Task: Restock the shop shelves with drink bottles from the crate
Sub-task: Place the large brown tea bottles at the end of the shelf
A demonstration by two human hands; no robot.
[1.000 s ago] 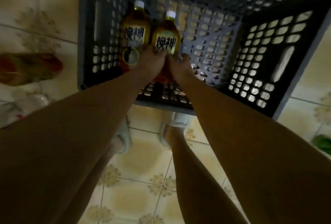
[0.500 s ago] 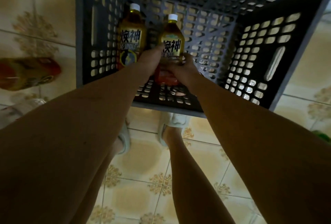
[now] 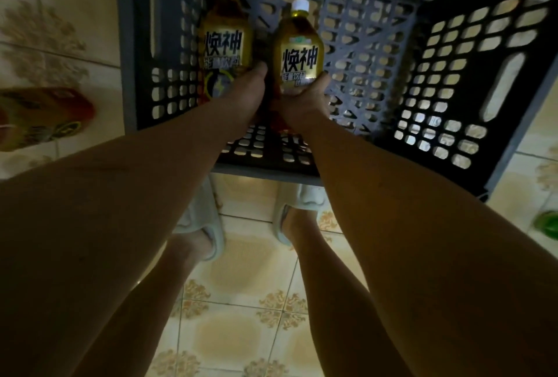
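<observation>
Inside the crate (image 3: 498, 81), the right hand (image 3: 305, 99) has its fingers clamped on the lower body of a full, likely heavy, smooth plastic bottle (image 3: 299, 53), while the left hand (image 3: 247, 87) grips the other bottle (image 3: 225, 41) alongside, low on its label.

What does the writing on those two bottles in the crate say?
"焕神": big black characters on the left bottle.
"焕神": the same on the right bottle.
Smaller line beneath each: partly hidden by the hands, not fully readable.
Packet on the floor: too blurred to read.
</observation>
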